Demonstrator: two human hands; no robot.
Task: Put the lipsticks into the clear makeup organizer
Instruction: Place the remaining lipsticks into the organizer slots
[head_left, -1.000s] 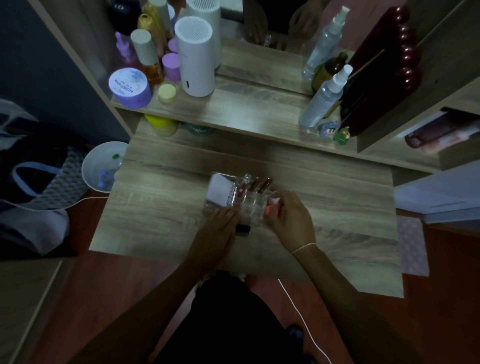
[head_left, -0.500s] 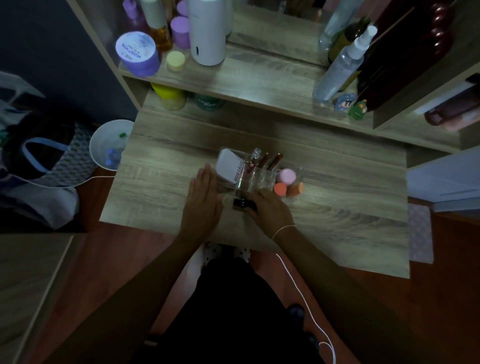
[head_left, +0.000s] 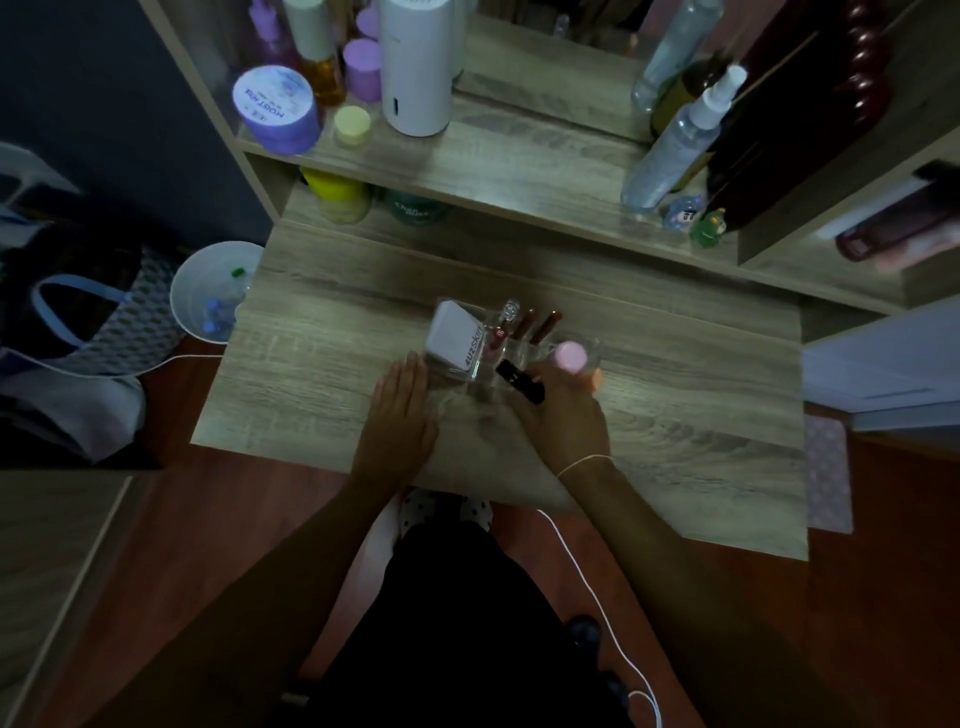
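Gripping a black lipstick (head_left: 521, 382) in right hand (head_left: 563, 415), fingers closed round it; left hand (head_left: 402, 410) lying flat, holding nothing, beside clear organizer (head_left: 524, 358). Next, judging: tilting upright, lowering into free compartment.

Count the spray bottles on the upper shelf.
2. One clear spray bottle with a white nozzle leans at the shelf's right end; a second bottle shows behind it, possibly a mirror reflection. Others may be hidden.

Purple jar lid (head_left: 272, 101) — "MOIST"; white box (head_left: 457, 340) — "#uzskin".
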